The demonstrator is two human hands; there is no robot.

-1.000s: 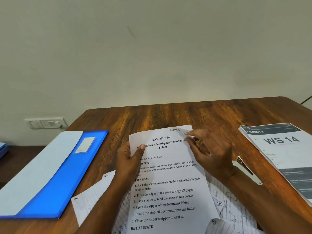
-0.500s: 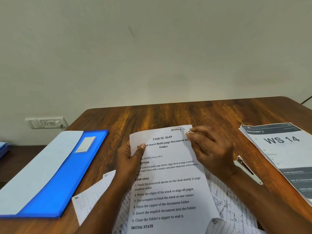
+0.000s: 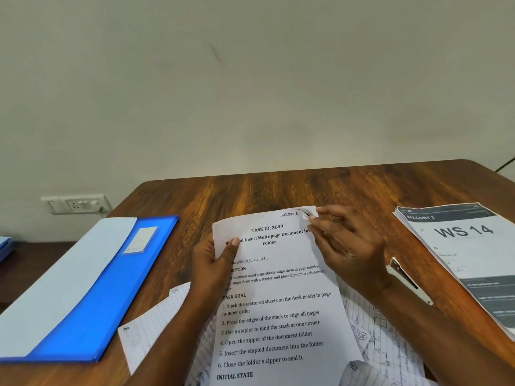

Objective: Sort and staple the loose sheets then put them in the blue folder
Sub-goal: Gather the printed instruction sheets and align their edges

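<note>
The head camera shows the left hand (image 3: 214,263) gripping the printed instruction sheet (image 3: 278,296) by its left edge, thumb on top, above scattered lined sheets (image 3: 150,327). The right hand (image 3: 345,246) pinches its top right corner, apparently at a staple. The blue folder (image 3: 111,296) lies left, the stapler (image 3: 408,281) right.

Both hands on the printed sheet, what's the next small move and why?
Probably lay the printed sheet down, then gather the handwritten sheets still scattered beneath it. The left hand grips its left edge, the right hand pinches its top corner, and the stapler lies untouched.
</note>
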